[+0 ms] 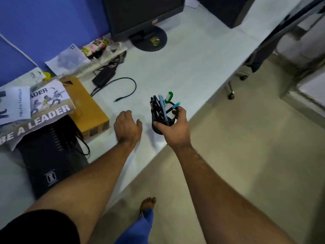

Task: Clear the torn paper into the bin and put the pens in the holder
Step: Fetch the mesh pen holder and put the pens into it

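We see the pale table (184, 67) stretching away, a monitor (140, 14) at its far edge and a poster (44, 110) over a black case toward the left edge. Our left hand (127, 126) hovers above the near edge, fingers loosely curled, holding nothing. Our right hand (174, 128) wraps tight around the black mesh holder (163, 120), just above the near edge, with pens (162, 106) standing upright inside.
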Motion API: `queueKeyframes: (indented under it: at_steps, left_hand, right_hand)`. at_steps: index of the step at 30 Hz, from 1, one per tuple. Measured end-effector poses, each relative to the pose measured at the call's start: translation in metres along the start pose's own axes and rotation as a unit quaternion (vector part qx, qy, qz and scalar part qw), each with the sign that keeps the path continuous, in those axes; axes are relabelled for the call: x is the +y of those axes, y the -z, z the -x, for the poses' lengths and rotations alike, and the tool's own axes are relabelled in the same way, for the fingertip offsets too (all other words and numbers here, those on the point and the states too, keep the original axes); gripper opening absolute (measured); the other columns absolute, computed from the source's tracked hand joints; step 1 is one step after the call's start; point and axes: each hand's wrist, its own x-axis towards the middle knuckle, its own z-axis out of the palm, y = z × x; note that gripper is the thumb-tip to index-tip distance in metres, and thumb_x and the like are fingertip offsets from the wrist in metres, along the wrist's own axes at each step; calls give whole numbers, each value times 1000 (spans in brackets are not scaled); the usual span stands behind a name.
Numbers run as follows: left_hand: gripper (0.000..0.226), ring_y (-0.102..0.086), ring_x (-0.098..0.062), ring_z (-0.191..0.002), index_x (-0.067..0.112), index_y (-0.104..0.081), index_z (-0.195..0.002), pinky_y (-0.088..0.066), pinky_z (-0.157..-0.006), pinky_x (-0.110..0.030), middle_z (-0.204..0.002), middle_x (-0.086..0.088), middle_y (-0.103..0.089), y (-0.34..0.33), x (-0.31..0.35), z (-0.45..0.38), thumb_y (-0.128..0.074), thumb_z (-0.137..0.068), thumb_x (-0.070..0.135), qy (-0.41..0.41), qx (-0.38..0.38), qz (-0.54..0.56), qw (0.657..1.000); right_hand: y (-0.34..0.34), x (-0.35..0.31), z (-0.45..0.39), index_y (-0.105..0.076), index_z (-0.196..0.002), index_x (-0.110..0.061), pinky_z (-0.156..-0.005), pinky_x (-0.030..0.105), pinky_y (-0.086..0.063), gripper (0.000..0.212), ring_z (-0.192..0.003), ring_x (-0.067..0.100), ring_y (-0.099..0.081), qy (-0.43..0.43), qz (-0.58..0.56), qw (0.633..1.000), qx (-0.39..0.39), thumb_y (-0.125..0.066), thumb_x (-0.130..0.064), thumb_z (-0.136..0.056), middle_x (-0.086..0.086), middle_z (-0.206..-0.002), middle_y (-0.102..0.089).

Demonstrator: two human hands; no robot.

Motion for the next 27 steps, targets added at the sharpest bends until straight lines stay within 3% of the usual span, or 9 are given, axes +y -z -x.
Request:
queueKeyframes:
  at_steps: [3,6,10,17,23,27]
  left_hand:
    - [64,-36,-38,-139,0,-41,-141,-26,-117,-46,-148,-24,-41,-24,-31,-9,-49,-95,43,10,-8,-66,998]
    - [67,-25,-38,-146,-3,-35,-146,-11,-122,-44,-154,-25,-31,-38,-40,-4,-30,-102,47,-8,6,-107,994]
    - [65,-24,-39,-146,-3,-35,-146,-14,-122,-47,-154,-26,-31,-39,-38,-4,-29,-103,45,-19,3,-122,992]
    - [68,-19,-36,-149,0,-27,-150,-15,-122,-47,-158,-22,-25,-35,-34,-8,-25,-101,47,4,-31,-138,990]
    - [69,-16,-35,-149,1,-25,-151,-16,-121,-47,-159,-21,-22,-33,-33,-9,-24,-101,48,8,-38,-150,988]
    - [68,-18,-35,-149,1,-27,-151,-17,-121,-47,-158,-21,-25,-30,-32,-8,-25,-100,47,0,-36,-149,988]
  right_hand:
    - [-33,-7,-33,-45,-128,-26,-70,0,-41,70,-80,-28,-53,7,26,999,-32,-85,-28,-70,-33,-94,-55]
    - [-60,-17,-54,-45,-124,-25,-77,12,-50,68,-87,-13,-61,21,46,998,-31,-86,-29,-70,-29,-96,-58]
    - [-82,-23,-77,-45,-118,-25,-85,31,-58,65,-96,5,-68,40,43,998,-24,-87,-30,-68,-13,-107,-66]
    - [-107,-12,-100,-44,-124,-28,-89,27,-57,70,-100,3,-66,36,39,998,-44,-87,-35,-69,-13,-112,-66]
    - [-117,-11,-104,-44,-119,-27,-82,12,-52,66,-95,-5,-65,29,28,998,-47,-87,-36,-70,-14,-110,-67]
    - [-115,-12,-104,-41,-121,-27,-85,21,-53,69,-97,2,-67,24,42,997,-57,-86,-34,-69,-11,-112,-67]
